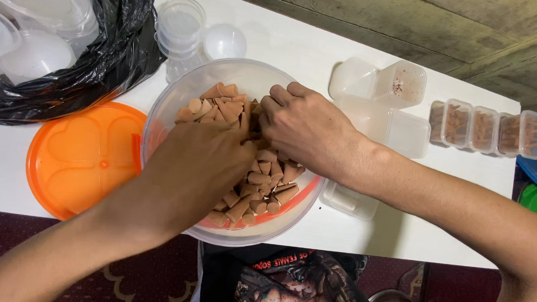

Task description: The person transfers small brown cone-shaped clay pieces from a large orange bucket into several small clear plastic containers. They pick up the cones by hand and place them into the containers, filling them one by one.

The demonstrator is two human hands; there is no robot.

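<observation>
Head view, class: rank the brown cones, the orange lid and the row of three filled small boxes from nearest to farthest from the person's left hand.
1. Brown cones: in the clear bowl, under the left hand.
2. Orange lid: flat on the table, just left of the bowl.
3. Row of three filled small boxes: far right of the table, beyond the right hand.

Both forearms are bare from wrist to the frame edge; no sleeves, gloves, watch, rings or bands are visible on them. The left hand (205, 157) and right hand (309, 125) are uncovered. At the lower frame edge, the torso wears a black garment (287, 284) carrying a printed graphic in brown and grey tones with a line of red lettering above it.
</observation>
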